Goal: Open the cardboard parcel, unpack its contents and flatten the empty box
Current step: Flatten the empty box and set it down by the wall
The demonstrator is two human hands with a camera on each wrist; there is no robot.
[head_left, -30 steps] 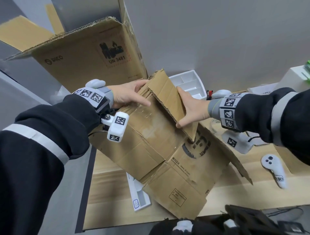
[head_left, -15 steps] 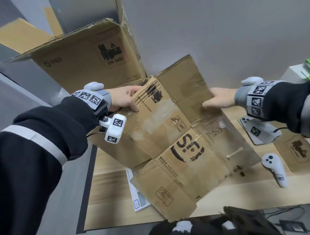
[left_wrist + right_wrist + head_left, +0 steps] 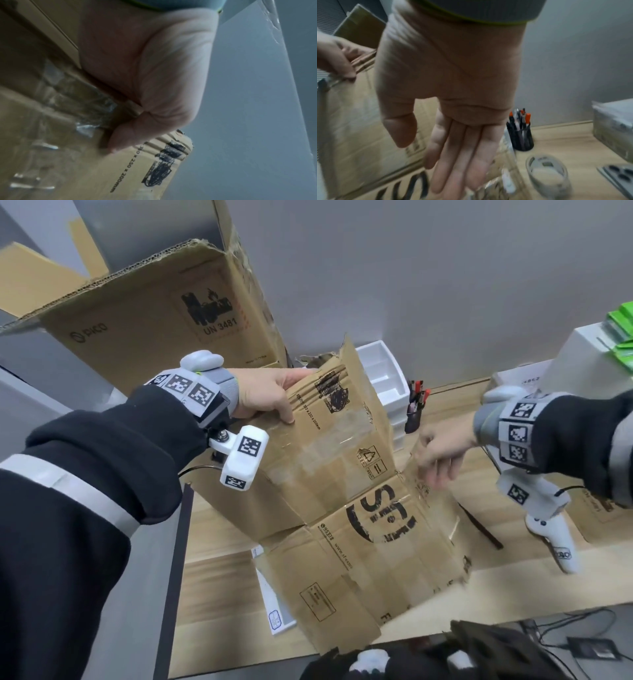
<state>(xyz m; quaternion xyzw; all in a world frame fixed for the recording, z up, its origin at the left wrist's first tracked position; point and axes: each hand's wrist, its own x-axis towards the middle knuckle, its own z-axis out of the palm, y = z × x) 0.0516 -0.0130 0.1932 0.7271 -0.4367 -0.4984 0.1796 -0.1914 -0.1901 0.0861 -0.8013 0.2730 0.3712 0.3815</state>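
Two hands work the flattened cardboard box (image 3: 349,508) over the desk's (image 3: 219,577) left end — left hand (image 3: 263,398) grips its top edge, right hand (image 3: 442,453) spread flat, holding nothing

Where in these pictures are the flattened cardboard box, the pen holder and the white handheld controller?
flattened cardboard box (image 3: 359,546): head view, printed panel below the logo.
pen holder (image 3: 521,139): right wrist view, black cup's side.
white handheld controller (image 3: 561,542): head view, its grip.
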